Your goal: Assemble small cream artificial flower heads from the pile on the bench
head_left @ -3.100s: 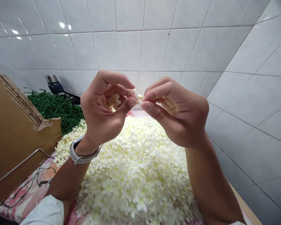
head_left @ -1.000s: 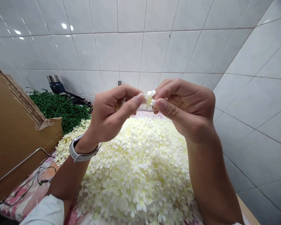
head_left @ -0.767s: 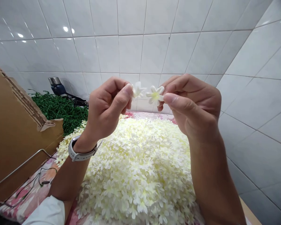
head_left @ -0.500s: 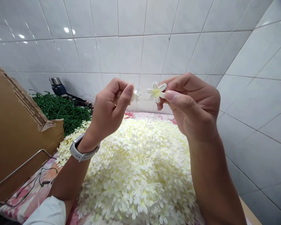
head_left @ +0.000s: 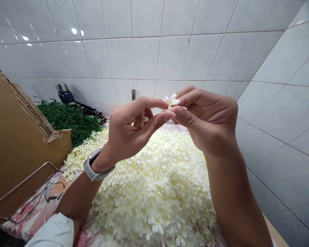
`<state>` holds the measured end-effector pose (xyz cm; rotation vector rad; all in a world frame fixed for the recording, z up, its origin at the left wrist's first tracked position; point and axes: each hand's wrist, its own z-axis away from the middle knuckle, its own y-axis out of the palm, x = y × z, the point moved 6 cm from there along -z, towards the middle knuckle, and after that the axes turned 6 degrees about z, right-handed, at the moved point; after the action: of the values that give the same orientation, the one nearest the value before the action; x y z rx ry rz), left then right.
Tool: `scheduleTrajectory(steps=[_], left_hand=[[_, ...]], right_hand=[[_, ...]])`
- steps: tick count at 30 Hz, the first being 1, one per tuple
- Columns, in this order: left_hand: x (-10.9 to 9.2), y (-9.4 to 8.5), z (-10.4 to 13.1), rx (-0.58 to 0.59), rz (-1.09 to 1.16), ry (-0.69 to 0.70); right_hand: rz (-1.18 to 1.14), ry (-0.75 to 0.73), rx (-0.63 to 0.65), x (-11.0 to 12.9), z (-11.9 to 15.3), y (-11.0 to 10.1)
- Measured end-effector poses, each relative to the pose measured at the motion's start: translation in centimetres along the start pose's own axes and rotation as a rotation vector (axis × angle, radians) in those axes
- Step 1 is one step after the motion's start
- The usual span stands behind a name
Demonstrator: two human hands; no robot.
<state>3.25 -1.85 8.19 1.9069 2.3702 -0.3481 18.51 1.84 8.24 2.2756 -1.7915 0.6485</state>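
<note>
Between my two hands a white artificial flower [head_left: 172, 100] with a pale yellow centre is pinched at the fingertips. My right hand [head_left: 208, 118] grips it from the right with thumb and forefinger. The thumb and forefinger of my left hand [head_left: 134, 125] touch it from the left. More white flowers [head_left: 142, 119] sit tucked in the left palm, partly covered by the fingers. Below both hands spreads a large heap of loose white flowers [head_left: 154, 185].
Green plastic stems [head_left: 69, 118] lie in a tangle at the back left, beside a dark blue flask [head_left: 64, 93]. A cardboard box [head_left: 23, 137] stands on the left. A floral cloth [head_left: 33, 219] covers the table. Tiled walls [head_left: 146, 58] close off the back and right.
My left hand has moved right and its thumb and forefinger now meet the flower in my right hand. That flower has tilted. Flowers in the left palm have come into view.
</note>
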Motion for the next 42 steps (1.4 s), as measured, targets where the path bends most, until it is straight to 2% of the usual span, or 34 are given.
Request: scheduleTrajectory(steps=[5, 10, 16, 25, 30, 33, 42], left_hand=[[0.4, -0.1, 0.1, -0.017, 0.056, -0.040], [0.0, -0.2, -0.2, -0.043, 0.083, 0.027], [-0.5, 0.2, -0.4, 0.001, 0.140, 0.061], [-0.6, 0.0, 0.3, -0.065, 0.020, 0.124], [-0.8, 0.2, 0.3, -0.011, -0.008, 0.167], [-0.8, 0.2, 0.3, -0.002, -0.006, 0.148], [-0.5, -0.1, 0.5, -0.082, -0.027, 0.130]], right_hand=[[-0.043, -0.004, 0.012, -0.2, 0.1, 0.2], [-0.063, -0.021, 0.005, 0.2, 0.1, 0.2], [-0.087, -0.032, -0.002, 0.4, 0.1, 0.2], [-0.088, -0.031, -0.002, 0.5, 0.1, 0.2], [-0.050, -0.046, -0.001, 0.9, 0.2, 0.2], [-0.014, -0.046, -0.002, 1.0, 0.3, 0.1], [0.091, -0.052, 0.072, 2.0, 0.3, 0.6]])
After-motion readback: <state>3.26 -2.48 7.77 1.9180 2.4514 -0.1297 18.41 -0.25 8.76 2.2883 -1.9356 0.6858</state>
